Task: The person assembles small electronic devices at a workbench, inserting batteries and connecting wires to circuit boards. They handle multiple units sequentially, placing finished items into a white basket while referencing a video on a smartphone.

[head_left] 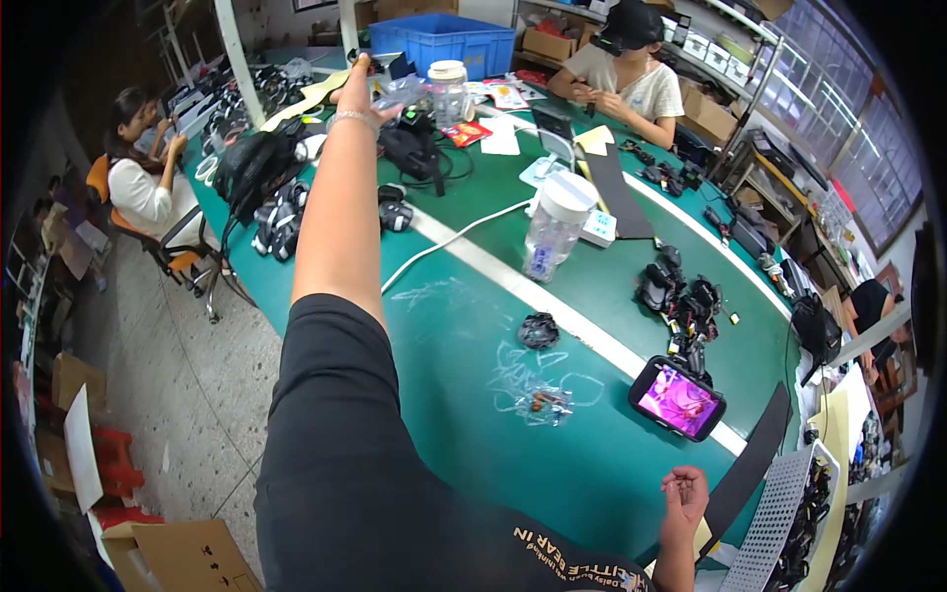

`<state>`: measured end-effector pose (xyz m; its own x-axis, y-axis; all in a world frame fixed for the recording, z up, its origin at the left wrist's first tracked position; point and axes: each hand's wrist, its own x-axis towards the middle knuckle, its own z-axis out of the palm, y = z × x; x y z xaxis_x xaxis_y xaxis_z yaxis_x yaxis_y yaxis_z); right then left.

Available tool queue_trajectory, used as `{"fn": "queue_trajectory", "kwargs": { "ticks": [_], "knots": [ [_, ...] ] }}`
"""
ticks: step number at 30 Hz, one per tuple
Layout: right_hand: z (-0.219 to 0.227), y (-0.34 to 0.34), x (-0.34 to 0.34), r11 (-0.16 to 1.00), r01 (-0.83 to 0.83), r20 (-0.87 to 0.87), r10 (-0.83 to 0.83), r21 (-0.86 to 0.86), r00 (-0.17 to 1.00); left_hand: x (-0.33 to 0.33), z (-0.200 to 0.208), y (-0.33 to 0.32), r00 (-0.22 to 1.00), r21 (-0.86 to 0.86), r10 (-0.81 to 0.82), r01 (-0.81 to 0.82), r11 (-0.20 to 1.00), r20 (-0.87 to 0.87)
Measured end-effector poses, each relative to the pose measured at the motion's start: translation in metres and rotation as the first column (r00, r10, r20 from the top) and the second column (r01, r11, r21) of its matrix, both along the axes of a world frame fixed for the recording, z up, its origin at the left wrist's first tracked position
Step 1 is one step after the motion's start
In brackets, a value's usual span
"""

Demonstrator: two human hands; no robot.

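Note:
My left arm stretches far across the green table. At its end my left hand has its thumb and fingers apart, beside a clear plastic bag and a black pouch; no held thing shows. My right hand hovers at the near right with fingers curled in, and I see nothing in it. Between the hands lie a small dark bundle and clear plastic wrap with small brown pieces. A phone with a lit pink screen lies above my right hand.
A lidded clear jar stands mid-table, near a white cable. Black devices are heaped at right. A blue crate stands at the far end. A perforated white basket is near right. Co-workers sit at far right and left.

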<state>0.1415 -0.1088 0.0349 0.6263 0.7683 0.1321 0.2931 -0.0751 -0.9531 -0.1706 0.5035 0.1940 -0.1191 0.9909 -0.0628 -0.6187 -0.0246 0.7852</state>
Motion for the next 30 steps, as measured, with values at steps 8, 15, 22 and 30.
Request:
{"fn": "queue_trajectory", "kwargs": {
  "ticks": [8,15,22,30],
  "knots": [
    [0.004,-0.018,0.002,0.996,0.086,-0.025,-0.086,0.027,0.996,0.083,-0.088,-0.086,0.659,0.166,-0.176,0.421,0.892,-0.731],
    [0.022,0.004,0.035,0.995,-0.077,0.45,0.044,0.056,0.892,0.085,-0.087,-0.295,0.348,0.418,0.243,0.831,0.368,-0.905],
    [0.026,0.025,0.132,0.86,0.375,-0.027,-0.39,0.346,0.92,0.111,-0.135,-0.426,0.432,0.404,-0.186,0.898,0.173,-0.882],
    [0.003,0.112,0.206,0.932,-0.045,0.18,0.116,-0.359,0.977,0.165,-0.158,-0.462,0.333,0.329,-0.455,0.94,0.089,-0.826]
  ]
}}
